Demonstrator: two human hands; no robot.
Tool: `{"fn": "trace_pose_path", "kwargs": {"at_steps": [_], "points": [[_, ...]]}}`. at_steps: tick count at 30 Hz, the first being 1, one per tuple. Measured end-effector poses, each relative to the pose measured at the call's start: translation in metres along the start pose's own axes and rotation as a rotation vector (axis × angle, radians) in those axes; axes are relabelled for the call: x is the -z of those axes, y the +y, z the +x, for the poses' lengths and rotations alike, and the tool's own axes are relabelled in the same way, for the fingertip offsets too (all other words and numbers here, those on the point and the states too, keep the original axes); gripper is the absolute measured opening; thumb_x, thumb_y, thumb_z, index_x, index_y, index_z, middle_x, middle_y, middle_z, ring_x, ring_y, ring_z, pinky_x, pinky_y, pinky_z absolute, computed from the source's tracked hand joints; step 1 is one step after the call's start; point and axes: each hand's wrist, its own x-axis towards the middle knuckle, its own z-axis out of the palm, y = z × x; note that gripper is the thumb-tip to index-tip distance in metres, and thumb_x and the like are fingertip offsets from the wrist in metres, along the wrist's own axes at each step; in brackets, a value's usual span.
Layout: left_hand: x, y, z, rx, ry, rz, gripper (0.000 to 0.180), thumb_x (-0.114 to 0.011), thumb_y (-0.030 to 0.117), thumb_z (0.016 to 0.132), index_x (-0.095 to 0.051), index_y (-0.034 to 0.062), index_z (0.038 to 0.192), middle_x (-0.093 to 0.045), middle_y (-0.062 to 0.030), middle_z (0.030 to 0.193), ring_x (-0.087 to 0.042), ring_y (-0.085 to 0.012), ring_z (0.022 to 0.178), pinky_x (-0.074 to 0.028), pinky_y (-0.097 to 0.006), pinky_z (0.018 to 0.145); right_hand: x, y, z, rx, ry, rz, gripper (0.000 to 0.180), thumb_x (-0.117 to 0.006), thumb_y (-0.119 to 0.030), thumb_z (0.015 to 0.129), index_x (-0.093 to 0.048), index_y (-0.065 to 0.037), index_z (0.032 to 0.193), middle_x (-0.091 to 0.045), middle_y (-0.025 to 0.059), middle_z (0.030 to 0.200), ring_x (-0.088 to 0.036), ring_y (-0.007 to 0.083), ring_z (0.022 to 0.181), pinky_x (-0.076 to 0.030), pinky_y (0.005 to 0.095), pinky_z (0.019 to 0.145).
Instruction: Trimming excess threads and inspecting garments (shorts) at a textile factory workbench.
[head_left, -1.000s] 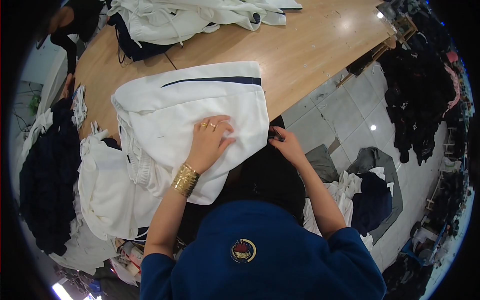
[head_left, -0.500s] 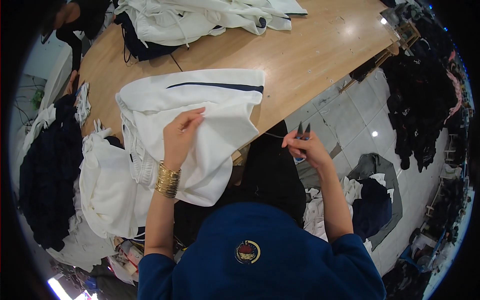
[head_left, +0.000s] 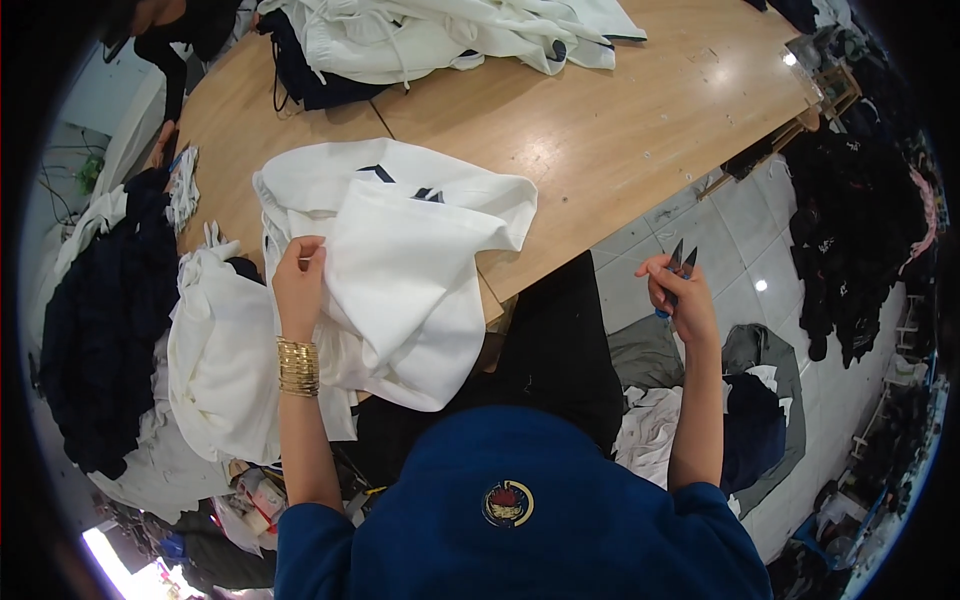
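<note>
A pair of white shorts (head_left: 410, 265) with dark navy trim lies bunched at the table's near edge, one flap folded over and part of it hanging toward my lap. My left hand (head_left: 298, 285) pinches the cloth at the left side of this fold, thumb and fingers pressed together. Out to the right, above the floor and apart from the cloth, my right hand (head_left: 686, 302) grips small thread snips (head_left: 683, 262). Their two dark blades point up and stand apart, and a bit of blue handle shows below the fingers.
More white garments (head_left: 430, 40) are heaped at the table's far side (head_left: 600, 120). White cloth (head_left: 220, 360) and a dark pile (head_left: 100, 330) lie at left. Clothes rest on a grey sheet (head_left: 795, 400) on the floor at right. Another person's hand (head_left: 163, 143) touches the far left edge.
My left hand has moved left and down across the shorts, and a flap now lies folded over, covering most of the navy stripe. My right hand has shifted right with the snips.
</note>
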Motion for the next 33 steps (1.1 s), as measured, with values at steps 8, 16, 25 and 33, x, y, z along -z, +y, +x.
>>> {"fn": "trace_pose_path", "kwargs": {"at_steps": [8,16,25,33], "points": [[-0.062,0.109,-0.027,-0.706,-0.18,0.208,0.034,-0.062,0.014,0.078,-0.055,0.0088,0.11,-0.054,-0.0101,0.113,-0.049,-0.0291,0.107,-0.04,-0.035,0.091,-0.02,-0.025,-0.009,0.082,0.045,-0.133,0.019,-0.058,-0.019,0.085,-0.062,-0.001,0.081,-0.043,-0.0032,0.053,-0.035,0.0038,0.045,-0.022,0.0194,0.041],[-0.091,0.101,0.003,-0.378,-0.64,-0.016,0.017,-0.063,0.017,0.08,-0.056,0.0037,0.089,-0.061,-0.0019,0.084,-0.056,-0.0162,0.079,-0.044,-0.028,0.073,-0.019,-0.041,-0.012,0.167,0.121,-0.214,0.018,-0.059,-0.018,0.085,-0.065,-0.002,0.083,-0.044,-0.0044,0.053,-0.035,0.0024,0.046,-0.022,0.0189,0.041],[-0.031,0.104,-0.025,0.063,-0.605,-0.699,0.012,-0.064,0.006,0.079,-0.055,0.0054,0.086,-0.061,0.0,0.079,-0.054,-0.004,0.074,-0.041,-0.018,0.069,-0.032,-0.009,0.007,0.388,0.468,-0.91,0.014,-0.057,-0.015,0.086,-0.063,-0.005,0.092,-0.051,0.0002,0.059,-0.049,0.0075,0.057,-0.04,0.0234,0.053],[-0.002,0.122,-0.051,0.088,-0.478,-0.712,0.032,-0.064,0.004,0.078,-0.052,0.0033,0.108,-0.064,-0.0053,0.093,-0.058,-0.0052,0.079,-0.042,-0.019,0.071,-0.119,-0.052,-0.024,0.312,0.035,-0.653,0.027,-0.057,-0.007,0.083,-0.057,-0.008,0.111,-0.059,0.0102,0.078,-0.055,0.0159,0.061,-0.044,0.0261,0.056]]}}
